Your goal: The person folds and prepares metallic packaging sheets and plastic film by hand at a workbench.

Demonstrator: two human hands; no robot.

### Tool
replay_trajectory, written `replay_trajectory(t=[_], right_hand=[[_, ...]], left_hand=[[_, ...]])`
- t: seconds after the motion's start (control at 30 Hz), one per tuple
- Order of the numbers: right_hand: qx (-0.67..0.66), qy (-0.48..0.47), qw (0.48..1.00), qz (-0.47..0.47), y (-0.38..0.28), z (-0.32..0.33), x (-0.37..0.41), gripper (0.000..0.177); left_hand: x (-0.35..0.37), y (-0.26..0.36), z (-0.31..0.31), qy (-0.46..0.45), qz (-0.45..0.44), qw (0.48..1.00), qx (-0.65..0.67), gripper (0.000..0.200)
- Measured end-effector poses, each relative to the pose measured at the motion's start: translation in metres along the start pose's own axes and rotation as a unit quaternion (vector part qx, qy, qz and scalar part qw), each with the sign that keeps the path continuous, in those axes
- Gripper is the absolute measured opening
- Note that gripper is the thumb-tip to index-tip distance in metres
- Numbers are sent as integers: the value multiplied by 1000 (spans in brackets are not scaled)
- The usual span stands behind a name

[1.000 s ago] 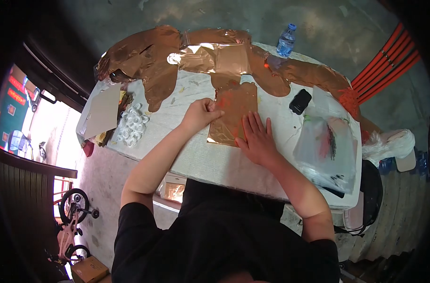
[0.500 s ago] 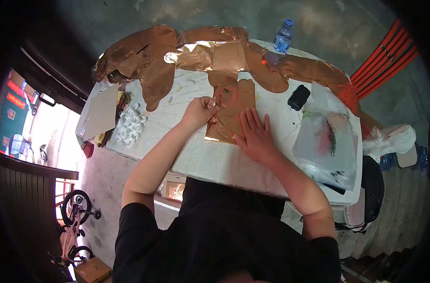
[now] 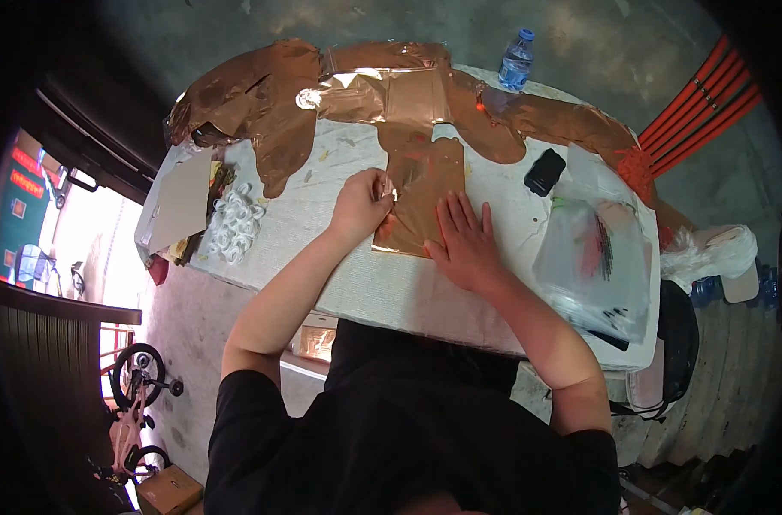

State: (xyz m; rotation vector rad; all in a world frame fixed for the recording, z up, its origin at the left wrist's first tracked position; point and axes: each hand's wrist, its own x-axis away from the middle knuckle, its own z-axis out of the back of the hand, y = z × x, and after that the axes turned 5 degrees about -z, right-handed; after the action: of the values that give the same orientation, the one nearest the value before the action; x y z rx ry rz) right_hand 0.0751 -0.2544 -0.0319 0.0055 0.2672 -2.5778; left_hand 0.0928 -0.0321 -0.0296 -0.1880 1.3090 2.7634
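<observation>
A flat, uninflated copper-coloured foil balloon (image 3: 421,202) lies folded on the table in front of me. My left hand (image 3: 362,204) is at its left edge, thumb and fingers pinched together on the foil. Flat on the lower right part rests my right hand (image 3: 466,240), its fingers stretched out and slightly apart. More copper foil (image 3: 382,99) spreads across the far side of the table, joining the top of the folded part. A shiny pale round spot (image 3: 308,99) shows on that foil.
White ribbon coils (image 3: 234,225) and a grey card (image 3: 179,202) lie left on the table (image 3: 382,292). To the right are a black object (image 3: 545,172) and clear plastic bags (image 3: 590,266). A water bottle (image 3: 515,60) stands at the far edge, near red strands (image 3: 691,107).
My left fingers have shifted slightly along the foil's left edge and curled more. The right hand stays flat in place. The whole view has moved a little.
</observation>
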Motion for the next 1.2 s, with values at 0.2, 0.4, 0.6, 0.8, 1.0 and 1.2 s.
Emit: replay_trajectory(t=[0.2, 0.4, 0.6, 0.8, 1.0, 1.2], right_hand=[[-6, -4, 1000, -2, -1, 1, 0, 69], [-2, -7, 1000, -7, -1, 1, 0, 69], [-4, 11, 1000, -5, 0, -3, 2, 69], [-7, 22, 1000, -8, 0, -5, 2, 70], [-16, 33, 999, -2, 3, -8, 1, 71], [-31, -9, 999, -18, 3, 0, -1, 76]], left_hand=[[7, 3, 3, 115, -93, 982, -113, 28], [11, 12, 19, 86, -120, 988, -39, 21], [52, 31, 27, -148, -315, 910, -224, 38], [56, 21, 23, -208, -270, 910, -236, 49], [56, 23, 24, -229, -253, 908, -242, 52], [57, 20, 24, -212, -261, 910, -245, 50]])
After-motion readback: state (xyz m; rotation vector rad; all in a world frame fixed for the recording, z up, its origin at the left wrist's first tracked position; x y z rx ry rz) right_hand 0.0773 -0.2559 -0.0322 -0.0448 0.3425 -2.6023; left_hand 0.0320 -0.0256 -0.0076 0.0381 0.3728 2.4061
